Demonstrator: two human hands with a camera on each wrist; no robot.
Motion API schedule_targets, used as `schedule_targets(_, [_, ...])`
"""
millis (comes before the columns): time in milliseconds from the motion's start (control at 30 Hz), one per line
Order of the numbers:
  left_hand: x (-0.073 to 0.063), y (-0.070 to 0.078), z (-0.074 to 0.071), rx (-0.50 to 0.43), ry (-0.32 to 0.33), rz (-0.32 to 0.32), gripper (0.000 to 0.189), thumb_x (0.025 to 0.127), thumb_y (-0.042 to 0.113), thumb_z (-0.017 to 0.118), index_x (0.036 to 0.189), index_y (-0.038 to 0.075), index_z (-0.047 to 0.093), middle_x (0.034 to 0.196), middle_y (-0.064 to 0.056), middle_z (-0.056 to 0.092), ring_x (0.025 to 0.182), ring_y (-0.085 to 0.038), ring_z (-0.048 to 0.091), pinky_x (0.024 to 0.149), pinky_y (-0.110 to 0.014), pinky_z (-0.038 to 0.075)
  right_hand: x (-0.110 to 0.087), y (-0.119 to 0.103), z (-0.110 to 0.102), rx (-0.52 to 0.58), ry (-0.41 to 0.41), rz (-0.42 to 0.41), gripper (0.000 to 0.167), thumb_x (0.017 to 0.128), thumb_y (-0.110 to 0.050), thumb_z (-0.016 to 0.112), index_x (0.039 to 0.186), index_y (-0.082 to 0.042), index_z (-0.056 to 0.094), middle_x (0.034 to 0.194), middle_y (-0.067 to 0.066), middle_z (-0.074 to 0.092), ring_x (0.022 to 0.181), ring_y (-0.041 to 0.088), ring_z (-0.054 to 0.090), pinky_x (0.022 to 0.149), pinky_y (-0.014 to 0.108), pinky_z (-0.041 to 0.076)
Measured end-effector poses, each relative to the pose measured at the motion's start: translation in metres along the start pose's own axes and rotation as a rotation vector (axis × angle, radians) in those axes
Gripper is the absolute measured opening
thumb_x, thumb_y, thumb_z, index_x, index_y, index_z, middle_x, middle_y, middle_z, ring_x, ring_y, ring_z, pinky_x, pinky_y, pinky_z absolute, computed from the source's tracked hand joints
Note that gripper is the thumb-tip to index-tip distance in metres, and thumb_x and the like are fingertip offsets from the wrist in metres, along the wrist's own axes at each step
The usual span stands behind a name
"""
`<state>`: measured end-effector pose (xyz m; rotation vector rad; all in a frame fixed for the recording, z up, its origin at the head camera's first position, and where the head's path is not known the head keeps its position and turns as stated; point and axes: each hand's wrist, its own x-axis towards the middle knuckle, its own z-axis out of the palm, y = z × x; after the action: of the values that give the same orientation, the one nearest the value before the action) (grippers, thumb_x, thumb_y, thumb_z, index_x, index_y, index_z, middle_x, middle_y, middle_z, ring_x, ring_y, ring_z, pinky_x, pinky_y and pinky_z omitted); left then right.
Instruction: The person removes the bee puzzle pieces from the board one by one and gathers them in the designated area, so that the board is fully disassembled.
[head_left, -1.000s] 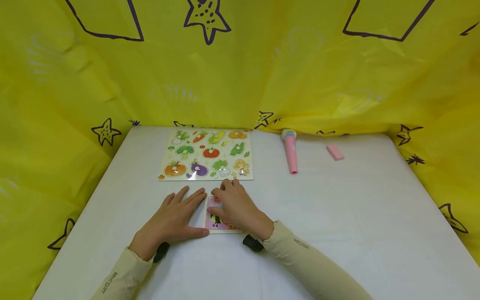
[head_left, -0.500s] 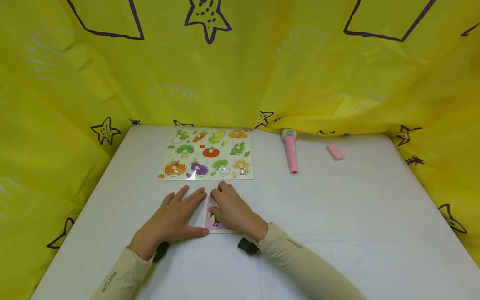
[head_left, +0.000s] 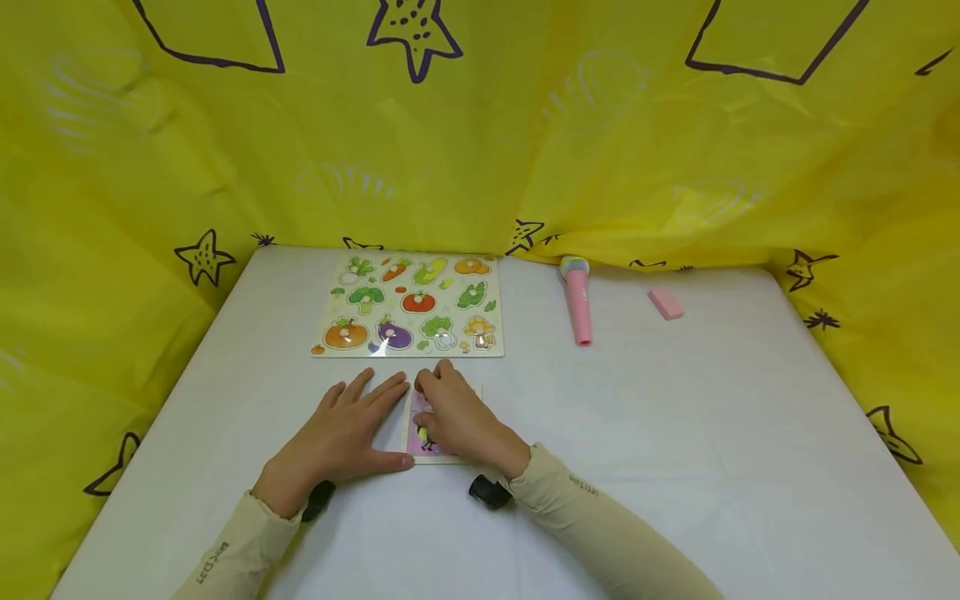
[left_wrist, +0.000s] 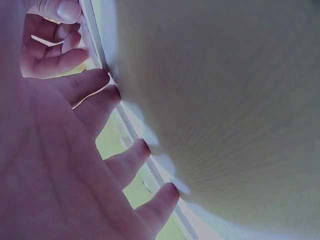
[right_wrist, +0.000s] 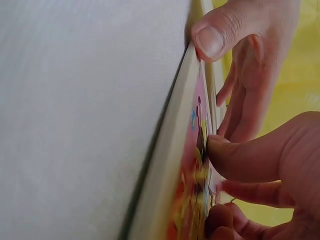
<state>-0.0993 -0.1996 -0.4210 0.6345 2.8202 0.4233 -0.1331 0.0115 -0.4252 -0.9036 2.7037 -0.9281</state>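
Observation:
A small jigsaw puzzle (head_left: 413, 448) with a pink bee picture and a pale frame lies flat on the white table. My left hand (head_left: 337, 437) rests palm down at its left side, fingers spread, thumb at the lower left corner of the frame. Over the puzzle's upper part bends my right hand (head_left: 468, 425). Its thumb (right_wrist: 232, 155) and curled fingers close around a puzzle piece (right_wrist: 216, 182) at the picture's upper left. In the head view that hand hides most of the picture. The left wrist view shows the left fingers (left_wrist: 127, 162) stretched apart.
Beyond the hands lies a vegetable peg puzzle board (head_left: 382, 304). To its right are a pink toy microphone (head_left: 578, 304) and a pink block (head_left: 666, 303). A yellow patterned curtain (head_left: 480, 150) hangs around the table's back and sides.
My right hand has shifted slightly left over the puzzle, covering the picture's upper left. The left hand stays in place against the frame.

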Motion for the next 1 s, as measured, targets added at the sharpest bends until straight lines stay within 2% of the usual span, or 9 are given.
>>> schedule_targets(233, [0.001, 0.000, -0.001, 0.007, -0.003, 0.004, 0.104, 0.087, 0.070, 0.076, 0.165, 0.012, 0.042, 0.172, -0.006, 0.036, 0.157, -0.049, 0.023, 0.120, -0.076, 0.021, 0.000, 0.001, 0.001, 0.042, 0.044, -0.030, 0.029, 0.095, -0.001, 0.080, 0.115, -0.002, 0.060, 0.104, 0.008, 0.052, 0.093, 0.023, 0.054, 0.080, 0.033, 0.050])
schedule_targets(400, [0.000, 0.001, -0.002, 0.004, 0.006, 0.006, 0.103, 0.087, 0.069, 0.078, 0.164, 0.010, 0.043, 0.172, -0.007, 0.037, 0.156, -0.050, 0.024, 0.119, -0.076, 0.022, 0.000, 0.004, 0.003, 0.069, 0.151, -0.058, 0.016, 0.098, 0.007, 0.067, 0.112, 0.001, 0.066, 0.102, 0.012, 0.063, 0.093, 0.025, 0.062, 0.084, 0.038, 0.055])
schedule_targets(500, [0.000, 0.001, -0.001, -0.005, 0.006, 0.002, 0.104, 0.086, 0.069, 0.078, 0.164, 0.010, 0.043, 0.172, -0.007, 0.037, 0.157, -0.050, 0.024, 0.119, -0.076, 0.021, -0.001, 0.005, 0.003, 0.072, 0.192, -0.056, 0.013, 0.100, 0.007, 0.064, 0.110, 0.001, 0.069, 0.101, 0.012, 0.067, 0.093, 0.026, 0.065, 0.086, 0.040, 0.056])
schedule_targets(700, [0.000, 0.003, 0.001, -0.015, -0.007, -0.011, 0.105, 0.086, 0.069, 0.078, 0.165, 0.011, 0.042, 0.172, -0.006, 0.036, 0.157, -0.049, 0.022, 0.120, -0.076, 0.019, -0.001, 0.007, 0.001, 0.100, 0.172, -0.057, 0.013, 0.100, 0.005, 0.066, 0.108, -0.001, 0.074, 0.098, 0.009, 0.070, 0.088, 0.021, 0.063, 0.082, 0.034, 0.056])
schedule_targets(1000, [-0.001, 0.003, -0.002, -0.001, -0.001, -0.005, 0.105, 0.086, 0.069, 0.078, 0.165, 0.011, 0.042, 0.172, -0.006, 0.036, 0.157, -0.049, 0.024, 0.120, -0.075, 0.022, -0.004, 0.013, -0.010, 0.244, 0.199, -0.082, 0.011, 0.101, 0.006, 0.066, 0.108, 0.001, 0.073, 0.093, 0.007, 0.071, 0.079, 0.015, 0.058, 0.073, 0.026, 0.052])
